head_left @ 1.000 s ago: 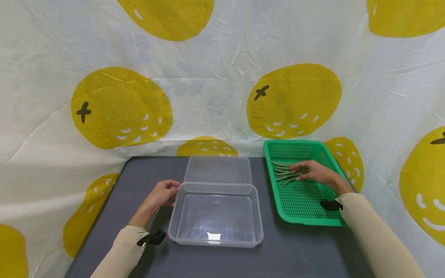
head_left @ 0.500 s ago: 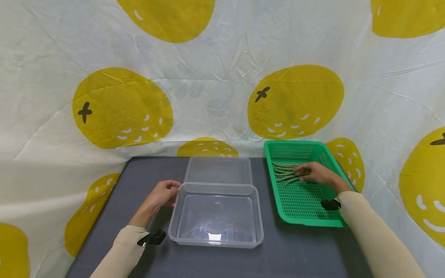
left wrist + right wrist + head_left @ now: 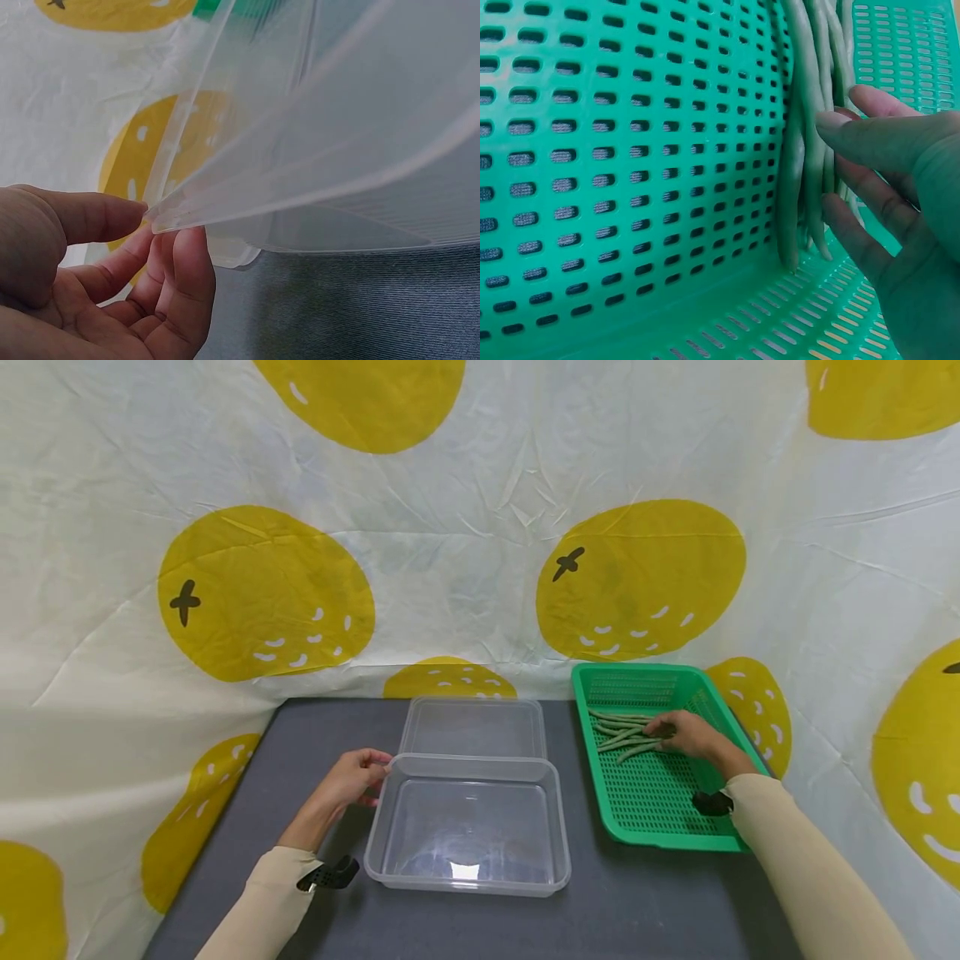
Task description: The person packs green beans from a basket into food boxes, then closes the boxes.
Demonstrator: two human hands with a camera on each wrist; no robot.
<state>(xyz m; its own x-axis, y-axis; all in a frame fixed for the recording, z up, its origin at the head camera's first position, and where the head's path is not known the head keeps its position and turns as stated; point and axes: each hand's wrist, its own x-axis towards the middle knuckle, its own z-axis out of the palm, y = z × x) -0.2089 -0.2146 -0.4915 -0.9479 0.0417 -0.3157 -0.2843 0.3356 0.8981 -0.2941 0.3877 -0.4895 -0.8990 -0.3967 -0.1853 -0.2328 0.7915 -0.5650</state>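
Note:
My left hand (image 3: 358,774) holds the near left corner of a clear plastic container (image 3: 465,762) on the grey table. In the left wrist view the left hand (image 3: 154,225) pinches the container's rim (image 3: 337,150), thumb on top and fingers under it. My right hand (image 3: 671,732) is inside a green perforated basket (image 3: 660,840), over the right ends of several green beans (image 3: 618,732). Seen from the right wrist, the right hand (image 3: 826,163) has fairly straight fingers; thumb and fingertips touch the beans (image 3: 791,165), which lie along the basket's wall (image 3: 592,150).
A clear flat lid (image 3: 472,727) lies just behind the container. The grey table (image 3: 315,727) is bordered behind and at both sides by a white cloth with yellow fruit prints (image 3: 262,593). The basket stands at the table's right edge.
My right hand has drawn back to the right across the beans and its fingers have bent slightly; the beans shifted a little. The left hand has stayed on the container's corner.

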